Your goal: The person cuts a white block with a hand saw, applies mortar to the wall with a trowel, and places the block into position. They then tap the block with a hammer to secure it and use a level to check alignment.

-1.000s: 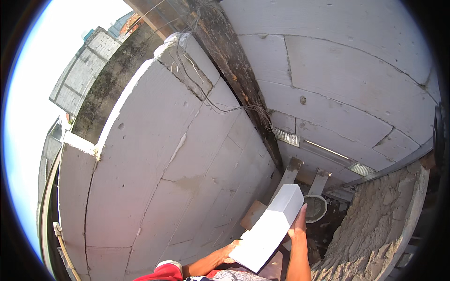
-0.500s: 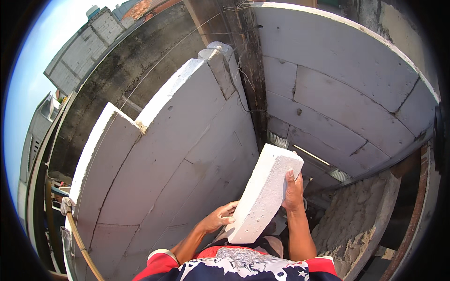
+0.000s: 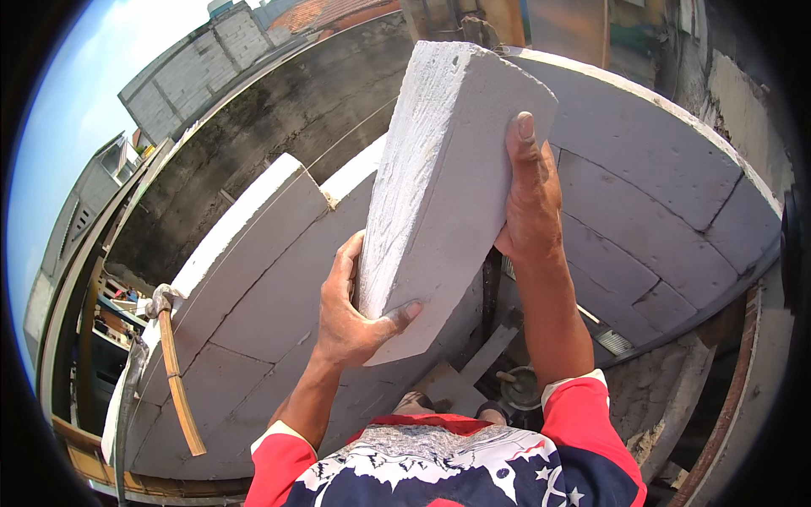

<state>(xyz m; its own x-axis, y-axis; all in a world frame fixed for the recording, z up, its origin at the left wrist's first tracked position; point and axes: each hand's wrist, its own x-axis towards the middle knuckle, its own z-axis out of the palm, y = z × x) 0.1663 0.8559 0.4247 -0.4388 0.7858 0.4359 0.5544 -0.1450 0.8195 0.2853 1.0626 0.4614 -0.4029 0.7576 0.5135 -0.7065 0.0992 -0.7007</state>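
A white lightweight concrete block (image 3: 456, 194) is held up in front of me, tilted, with its rough long side lit by the sun. My left hand (image 3: 359, 308) grips its lower left end, thumb across the face. My right hand (image 3: 534, 190) holds the upper right edge, thumb on the face and the other fingers hidden behind. Behind the block runs a block wall (image 3: 253, 287) with a stepped top; the block hides part of that top. A thin string line (image 3: 355, 131) stretches along the wall.
A hammer (image 3: 173, 363) with a wooden handle hangs on the wall's left end, beside a dark hose-like strip (image 3: 127, 406). Another block wall (image 3: 642, 203) stands at the right. Below are a bucket (image 3: 521, 389) and a rough mortar-covered ledge (image 3: 650, 389).
Both hands have raised the block from near my waist up and forward, to the height of the wall's top. It now covers the corner post. My view has shifted a little.
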